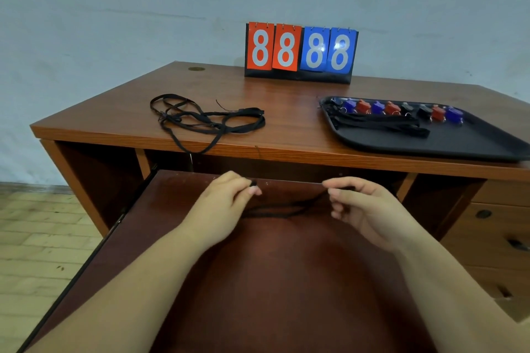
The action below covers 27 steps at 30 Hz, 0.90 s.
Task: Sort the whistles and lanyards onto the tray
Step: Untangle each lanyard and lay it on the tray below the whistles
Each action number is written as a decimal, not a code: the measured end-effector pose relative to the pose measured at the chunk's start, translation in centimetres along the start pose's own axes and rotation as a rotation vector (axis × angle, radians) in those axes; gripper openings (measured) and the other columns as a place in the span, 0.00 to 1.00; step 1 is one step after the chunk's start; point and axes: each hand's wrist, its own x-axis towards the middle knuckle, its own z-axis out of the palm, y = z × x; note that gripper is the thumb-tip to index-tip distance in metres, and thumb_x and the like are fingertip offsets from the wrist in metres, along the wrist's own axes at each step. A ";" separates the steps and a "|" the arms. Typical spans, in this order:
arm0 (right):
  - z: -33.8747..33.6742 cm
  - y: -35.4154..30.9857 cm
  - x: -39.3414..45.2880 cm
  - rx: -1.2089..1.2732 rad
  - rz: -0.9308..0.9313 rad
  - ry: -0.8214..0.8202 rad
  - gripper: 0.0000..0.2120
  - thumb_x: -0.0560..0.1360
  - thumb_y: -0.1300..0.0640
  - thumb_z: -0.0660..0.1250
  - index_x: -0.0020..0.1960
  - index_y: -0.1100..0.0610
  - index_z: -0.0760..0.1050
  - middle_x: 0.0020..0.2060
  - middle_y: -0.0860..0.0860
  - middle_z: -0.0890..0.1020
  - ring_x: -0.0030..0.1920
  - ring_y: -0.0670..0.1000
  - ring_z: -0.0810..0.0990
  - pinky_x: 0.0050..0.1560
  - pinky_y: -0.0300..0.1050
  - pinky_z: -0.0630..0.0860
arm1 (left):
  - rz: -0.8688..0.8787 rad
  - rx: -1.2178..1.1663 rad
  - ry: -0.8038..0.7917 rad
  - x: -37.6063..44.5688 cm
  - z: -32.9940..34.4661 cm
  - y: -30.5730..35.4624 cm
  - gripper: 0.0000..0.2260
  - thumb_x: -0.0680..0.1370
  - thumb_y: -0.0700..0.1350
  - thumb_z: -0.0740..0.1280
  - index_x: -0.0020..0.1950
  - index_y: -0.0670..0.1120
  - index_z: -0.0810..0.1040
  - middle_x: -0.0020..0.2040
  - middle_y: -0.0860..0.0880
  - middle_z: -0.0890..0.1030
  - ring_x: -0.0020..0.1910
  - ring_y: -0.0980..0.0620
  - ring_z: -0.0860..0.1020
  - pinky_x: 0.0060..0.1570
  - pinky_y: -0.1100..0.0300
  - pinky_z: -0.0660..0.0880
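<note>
Both hands curled tight on one black lanyard (282, 207): left hand (226, 203) pinching an end between thumb and fingertips, right hand (364, 209) pinching the other. Cord running left-right between them, sagging in the middle over the pulled-out shelf (258, 281). Up and left of the grip, a tangled pile of loose lanyards (206, 120) on the desk (286, 112), one loop drooping over the front edge. Up and right, black tray (459, 146) with whistles (401, 110) lined along its far side, red, blue, black, and folded lanyards (381, 125) just in front. Flip scoreboard (301, 51) behind.
</note>
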 end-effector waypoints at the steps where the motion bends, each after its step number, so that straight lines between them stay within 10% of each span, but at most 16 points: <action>1: 0.7 0.1 -0.1 0.090 0.009 -0.058 0.09 0.61 0.61 0.73 0.41 0.56 0.84 0.28 0.50 0.77 0.30 0.45 0.75 0.32 0.37 0.76 | 0.024 -0.060 0.034 -0.1 0.4 0.6 0.09 0.80 0.46 0.61 0.53 0.52 0.81 0.46 0.55 0.75 0.48 0.62 0.73 0.52 0.71 0.65; 12: 4.0 1.9 -0.5 0.073 -0.053 -0.058 0.10 0.72 0.57 0.64 0.49 0.56 0.82 0.39 0.51 0.84 0.44 0.49 0.82 0.52 0.44 0.77 | -0.103 -0.569 0.064 -1.1 1.8 3.4 0.10 0.75 0.39 0.68 0.53 0.49 0.82 0.39 0.56 0.84 0.39 0.62 0.80 0.43 0.70 0.75; 17: 4.7 1.9 -0.7 0.075 -0.024 -0.021 0.14 0.75 0.66 0.63 0.58 0.55 0.77 0.34 0.50 0.82 0.35 0.46 0.79 0.41 0.38 0.78 | -0.216 -0.834 0.042 -1.2 2.1 3.9 0.06 0.74 0.35 0.68 0.43 0.46 0.80 0.30 0.53 0.81 0.30 0.60 0.78 0.35 0.69 0.73; 27: 5.2 2.6 -0.7 0.107 0.004 0.058 0.09 0.63 0.59 0.71 0.43 0.58 0.81 0.31 0.51 0.82 0.32 0.45 0.79 0.34 0.37 0.77 | -0.342 -1.070 -0.023 -1.2 2.4 4.0 0.08 0.70 0.36 0.70 0.48 0.44 0.82 0.39 0.47 0.84 0.38 0.52 0.81 0.46 0.58 0.78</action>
